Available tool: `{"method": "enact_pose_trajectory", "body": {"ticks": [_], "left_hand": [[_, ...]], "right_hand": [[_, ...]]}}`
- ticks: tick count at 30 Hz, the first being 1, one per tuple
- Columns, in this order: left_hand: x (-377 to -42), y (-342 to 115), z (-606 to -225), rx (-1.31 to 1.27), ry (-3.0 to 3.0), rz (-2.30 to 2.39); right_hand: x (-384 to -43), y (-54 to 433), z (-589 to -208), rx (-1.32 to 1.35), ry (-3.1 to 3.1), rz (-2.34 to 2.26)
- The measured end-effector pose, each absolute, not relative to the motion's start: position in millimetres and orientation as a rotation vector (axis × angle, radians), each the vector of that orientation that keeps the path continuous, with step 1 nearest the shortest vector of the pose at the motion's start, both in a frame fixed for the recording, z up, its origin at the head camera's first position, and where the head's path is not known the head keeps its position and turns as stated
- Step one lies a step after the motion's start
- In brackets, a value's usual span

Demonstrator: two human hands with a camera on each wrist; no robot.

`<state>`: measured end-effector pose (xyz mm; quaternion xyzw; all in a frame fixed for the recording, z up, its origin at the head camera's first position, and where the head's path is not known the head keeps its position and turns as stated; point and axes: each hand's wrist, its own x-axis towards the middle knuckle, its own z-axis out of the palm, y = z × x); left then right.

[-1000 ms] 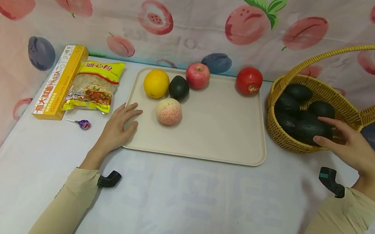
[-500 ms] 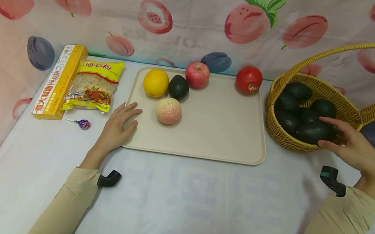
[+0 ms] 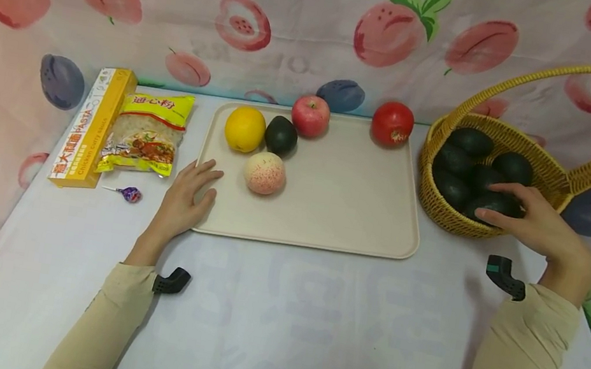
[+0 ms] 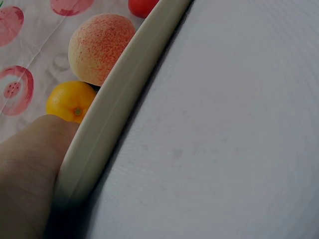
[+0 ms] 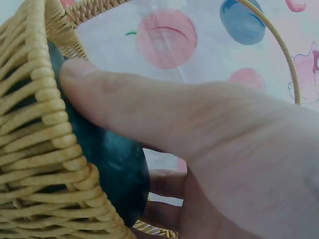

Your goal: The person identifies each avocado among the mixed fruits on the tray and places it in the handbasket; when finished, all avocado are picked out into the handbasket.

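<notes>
My right hand [image 3: 547,226] reaches into the wicker basket [image 3: 454,221] at the right and grips a dark green avocado [image 3: 502,205]. In the right wrist view, the thumb lies over the avocado [image 5: 117,162] and other fingers show behind it. Several more avocados [image 3: 450,190] lie around it in the basket. With its fingers relaxed, my left hand [image 3: 185,198] rests on the left edge of the beige tray [image 3: 334,232]. On the tray are an orange [image 3: 245,129], an avocado [image 3: 281,136], a peach [image 3: 265,173], an apple [image 3: 310,116] and a red pomegranate [image 3: 392,124].
Left of the tray lie a yellow pasta box [image 3: 94,127], a bag of macaroni [image 3: 147,132] and a lollipop [image 3: 131,194]. The basket's tall handle [image 3: 557,72] arches above it. A fruit-print cloth [image 3: 297,30] hangs behind the white table [image 3: 307,328].
My right hand has shifted left, its thumb and fingers reaching further over the avocado. The avocado has moved slightly within the basket. My left hand has stayed on the tray's edge.
</notes>
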<state>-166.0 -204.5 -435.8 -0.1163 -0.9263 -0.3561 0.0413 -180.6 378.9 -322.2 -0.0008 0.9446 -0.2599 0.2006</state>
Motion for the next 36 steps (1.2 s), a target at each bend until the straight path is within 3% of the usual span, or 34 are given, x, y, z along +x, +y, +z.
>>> {"method": "enact_pose_trajectory", "body": {"ticks": [15,36], "left_hand": [[-165.9,-203.8,-436.9,-0.338,-2.828,-1.111],[-165.6,-203.6,-436.6,-0.353,-2.834,-1.099]], "right_hand": [[-188.8,376.4,-326.8,-0.015,2.659,-0.740],[-175.3,365.7,-315.4,-0.090,2.883,-0.960]]}}
